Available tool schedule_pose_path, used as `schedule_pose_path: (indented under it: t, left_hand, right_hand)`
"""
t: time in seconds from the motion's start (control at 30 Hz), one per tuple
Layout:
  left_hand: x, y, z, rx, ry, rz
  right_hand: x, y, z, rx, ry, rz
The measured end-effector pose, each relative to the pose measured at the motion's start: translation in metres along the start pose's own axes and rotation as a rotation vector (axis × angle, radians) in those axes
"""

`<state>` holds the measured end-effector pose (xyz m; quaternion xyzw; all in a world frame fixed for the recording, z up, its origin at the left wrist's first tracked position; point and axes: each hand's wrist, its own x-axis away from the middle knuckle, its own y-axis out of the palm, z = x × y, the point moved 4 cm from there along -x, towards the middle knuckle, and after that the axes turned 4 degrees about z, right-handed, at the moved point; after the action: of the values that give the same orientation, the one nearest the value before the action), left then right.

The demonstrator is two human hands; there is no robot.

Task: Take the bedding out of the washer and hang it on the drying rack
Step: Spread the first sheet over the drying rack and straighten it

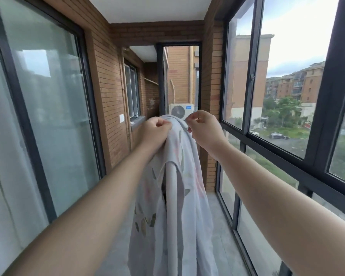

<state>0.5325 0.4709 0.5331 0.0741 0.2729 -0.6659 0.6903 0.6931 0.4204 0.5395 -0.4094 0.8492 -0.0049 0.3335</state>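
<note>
The washing is out of the washer and the hanging step is going on now. The sheet is white with leaves and pink shapes on it. It lies over the white bar of the drying rack and hangs down on both sides of the bar, almost to the floor.

Both hands are up at the far end of the bar, at the top of the sheet. The left hand is curled tight and pinches a bunch of the cloth. The right hand is curled too, and its fingertips nip the folded edge of the sheet just beside the left hand.

The sheet looks bunched up and thick on the bar, so it would dry slowly. I think the next move is to pull the hands apart and spread the cloth flat along the bar. It needs a gentle tug, so the sheet does not slide off one side.
</note>
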Motion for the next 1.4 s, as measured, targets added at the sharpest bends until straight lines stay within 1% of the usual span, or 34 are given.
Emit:
schedule_pose_path:
  t: [0.13,0.23,0.3,0.4,0.5,0.6,0.7,0.8,0.87,0.97,1.0,1.07,1.1,1.17,1.27,1.33,1.4]
  left_hand:
    - [0.0,-0.003,0.014,-0.064,-0.035,-0.072]
    - [0.006,0.003,0.024,-0.21,-0.045,-0.15]
    - [0.011,0.009,0.025,-0.282,-0.06,-0.175]
    - [0.015,0.011,0.025,-0.239,-0.068,-0.163]
    - [0.016,0.007,0.024,-0.184,-0.074,-0.098]
    - [0.013,0.003,0.018,-0.14,-0.087,-0.039]
    - [0.008,0.004,0.012,-0.081,-0.053,-0.049]
    - [-0.003,0.006,0.0,-0.006,0.006,-0.069]
    - [-0.01,0.003,-0.01,0.023,0.066,-0.05]
    - [-0.026,-0.003,-0.032,0.162,0.057,-0.028]
    - [-0.032,-0.007,-0.041,0.191,0.06,-0.051]
    - [-0.047,-0.009,-0.063,0.173,0.074,-0.084]
    - [-0.053,-0.011,-0.073,0.193,0.072,-0.114]
    - [-0.062,-0.011,-0.086,0.16,0.072,-0.15]
    - [-0.075,-0.01,-0.094,0.111,0.086,-0.201]
    - [-0.083,-0.004,-0.092,0.124,0.059,-0.245]
    - [-0.096,0.001,-0.091,0.15,0.002,-0.25]
  right_hand:
    - [-0.025,0.012,0.026,0.025,0.096,-0.03]
    - [-0.033,0.024,0.044,0.022,0.171,-0.059]
    - [-0.036,0.035,0.046,0.001,0.173,-0.1]
    - [-0.037,0.049,0.033,-0.054,0.129,-0.12]
    - [-0.039,0.06,0.025,-0.117,0.076,-0.106]
    - [-0.04,0.067,0.025,-0.139,0.063,-0.112]
    - [-0.039,0.068,0.027,-0.145,0.097,-0.11]
    - [-0.034,0.058,0.021,-0.084,0.113,-0.091]
    - [-0.026,0.047,0.01,-0.019,0.087,-0.101]
    - [-0.007,0.032,-0.017,0.104,0.046,-0.221]
    - [0.004,0.03,-0.029,0.174,0.042,-0.252]
    - [0.021,0.024,-0.052,0.334,0.045,-0.319]
    - [0.031,0.023,-0.064,0.445,0.04,-0.345]
    - [0.043,0.025,-0.084,0.669,0.016,-0.389]
    - [0.054,0.04,-0.101,1.018,0.017,-0.375]
    - [0.054,0.05,-0.108,1.141,0.059,-0.331]
    - [0.051,0.064,-0.117,1.237,0.156,-0.323]
